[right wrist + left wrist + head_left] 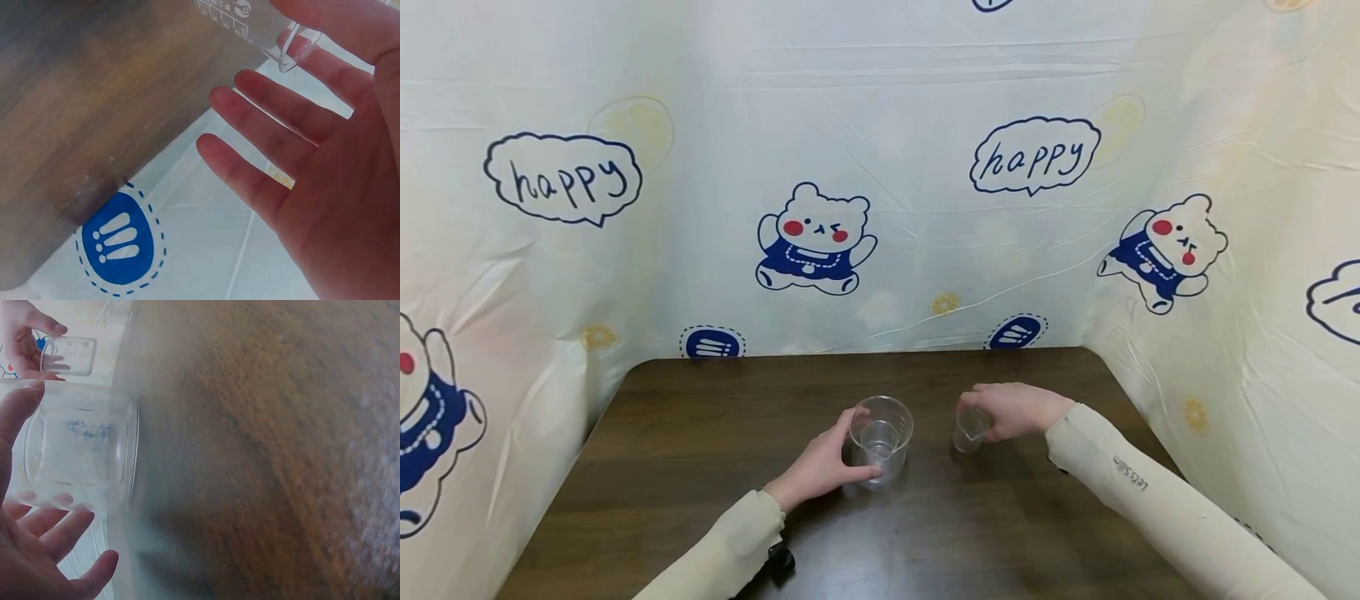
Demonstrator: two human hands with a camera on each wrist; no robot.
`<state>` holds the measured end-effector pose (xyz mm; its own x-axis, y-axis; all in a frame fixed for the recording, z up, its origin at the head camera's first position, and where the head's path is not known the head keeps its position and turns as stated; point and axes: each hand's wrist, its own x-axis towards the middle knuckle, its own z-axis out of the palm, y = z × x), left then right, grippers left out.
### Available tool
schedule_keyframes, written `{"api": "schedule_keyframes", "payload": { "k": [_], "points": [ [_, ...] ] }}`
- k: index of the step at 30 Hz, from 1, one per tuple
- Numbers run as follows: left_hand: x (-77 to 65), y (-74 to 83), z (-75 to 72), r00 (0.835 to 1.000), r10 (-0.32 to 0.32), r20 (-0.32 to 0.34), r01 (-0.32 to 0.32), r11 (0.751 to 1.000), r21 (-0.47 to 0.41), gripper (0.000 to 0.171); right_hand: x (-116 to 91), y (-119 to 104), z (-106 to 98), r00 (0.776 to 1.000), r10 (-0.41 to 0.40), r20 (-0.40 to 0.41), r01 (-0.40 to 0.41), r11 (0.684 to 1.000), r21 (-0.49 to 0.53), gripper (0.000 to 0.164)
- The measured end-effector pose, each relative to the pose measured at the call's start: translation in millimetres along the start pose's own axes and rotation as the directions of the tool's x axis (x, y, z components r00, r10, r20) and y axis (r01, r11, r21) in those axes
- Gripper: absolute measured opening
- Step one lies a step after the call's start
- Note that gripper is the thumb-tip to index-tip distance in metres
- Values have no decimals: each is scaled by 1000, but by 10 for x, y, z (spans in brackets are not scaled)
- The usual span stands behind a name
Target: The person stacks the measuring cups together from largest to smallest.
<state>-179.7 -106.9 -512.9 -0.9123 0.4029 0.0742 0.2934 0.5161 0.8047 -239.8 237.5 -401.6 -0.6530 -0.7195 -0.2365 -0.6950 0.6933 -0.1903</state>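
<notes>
In the head view my left hand grips a large clear glass beaker from its left side, the thumb on the near wall and fingers round the far wall. A smaller beaker shows inside it; the left wrist view shows printed marks on the inner glass. To the right, my right hand pinches a small clear beaker at its rim, close over the table. White graduation marks run along this small beaker in the right wrist view, where the other fingers spread loosely away from the glass.
Both beakers are over a dark brown wooden table. A pale curtain printed with bears and "happy" bubbles hangs behind it and along both sides. A black strap piece shows beneath the left sleeve.
</notes>
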Motion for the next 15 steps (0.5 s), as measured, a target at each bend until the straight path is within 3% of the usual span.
{"api": "schedule_keyframes", "payload": {
  "k": [15],
  "points": [
    [0,3,2,1000,-9,1,9,1000,-3,93,-28,-158,-387,1000,-13,-26,13,1000,15,35]
  ]
}}
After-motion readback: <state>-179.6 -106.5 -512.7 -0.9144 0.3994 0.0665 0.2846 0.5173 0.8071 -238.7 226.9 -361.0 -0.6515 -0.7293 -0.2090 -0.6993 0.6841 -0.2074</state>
